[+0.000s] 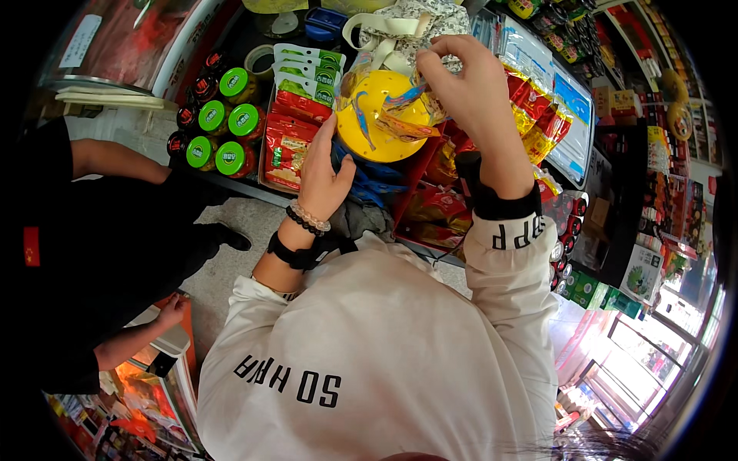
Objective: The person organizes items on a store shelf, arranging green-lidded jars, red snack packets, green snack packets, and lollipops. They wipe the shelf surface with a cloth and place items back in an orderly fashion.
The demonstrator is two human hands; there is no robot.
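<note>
A round yellow plastic holder [377,141] with small holes in its top stands in front of me, a few colourful wrapped items [406,124] lying on or stuck in it. My left hand [326,167] is at its lower left side, thumb and fingers apart, the palm towards it; whether it presses on the holder is unclear. Above its upper right edge is my right hand [470,78], fingers bent and their tips close together near clear wrapping. Whether they pinch something cannot be told. Behind them lies a patterned cloth bag [447,26] with pale handles.
Green-lidded jars [230,159] and boxed red and green packets [286,151] stand at the left. Red and gold packets [527,98] and a stack of plastic-wrapped packs [571,132] are at the right. A person in dark clothes [127,230] stands close on the left.
</note>
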